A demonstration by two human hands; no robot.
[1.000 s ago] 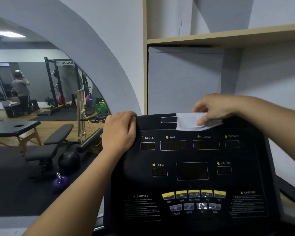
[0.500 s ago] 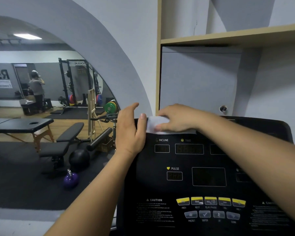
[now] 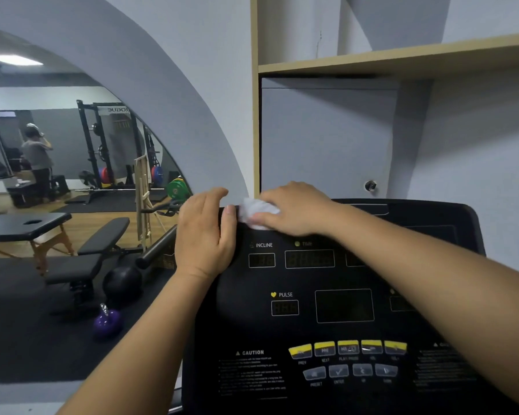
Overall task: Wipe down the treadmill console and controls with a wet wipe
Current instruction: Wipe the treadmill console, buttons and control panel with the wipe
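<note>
The black treadmill console (image 3: pixel 252 322) fills the lower right, with dark displays and yellow and grey buttons (image 3: pixel 348 348) near the bottom. My right hand (image 3: pixel 297 208) presses a crumpled white wet wipe (image 3: pixel 253 211) onto the console's top left corner, fingers bent over it. My left hand (image 3: pixel 206 235) rests on the console's left edge, thumb up, its fingers touching the face right beside the wipe. My right forearm hides the right-hand displays.
A wooden shelf (image 3: pixel 402 58) and a grey cabinet door with a small knob (image 3: pixel 370 185) stand behind the console. On the left an arched mirror (image 3: pixel 72 205) reflects a gym: bench, massage table, kettlebells, a rack and a person.
My right hand has slid the wipe leftward along the console's top edge to the left corner, and the wipe has bunched up. My left hand loosened on the console's edge.
</note>
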